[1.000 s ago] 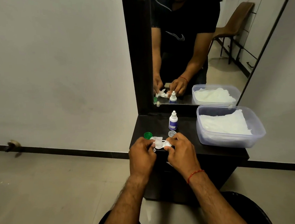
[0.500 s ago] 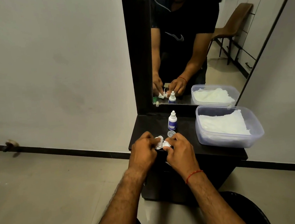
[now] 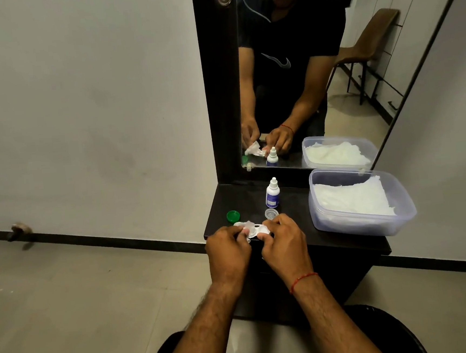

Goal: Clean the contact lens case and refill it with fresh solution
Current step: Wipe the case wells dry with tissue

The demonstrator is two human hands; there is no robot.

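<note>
– Case position?
– Lens case is at 7 o'clock on the dark shelf, right at the front edge. Can't tell if it rests on the shelf or hangs just above it.
– Hands?
– Left hand: fingers curled, pinching a white tissue wad onto the case's left well. Right hand: thumb and fingers curled round the case's right end. Red thread on that wrist.
– Caps?
– Both off. Green cap at 10 o'clock from the case, near the shelf's left edge. Clear cap at 1 o'clock, just beside the right knuckles.
– Solution?
– Solution bottle upright at 12 o'clock, just behind the clear cap, white nozzle cap on.
– Room to move?
– Bare shelf strip at 3 o'clock between the right hand and the plastic tub. Tub holds white tissues and fills the right side up to that edge. Mirror closes off 12 o'clock. Open floor at 9 o'clock past the left edge.
– Readable text?
– Bottle has a blue label, print too small to read. Mirror shows a white swoosh mark on a black shirt. Caps show no legible lettering.
</note>
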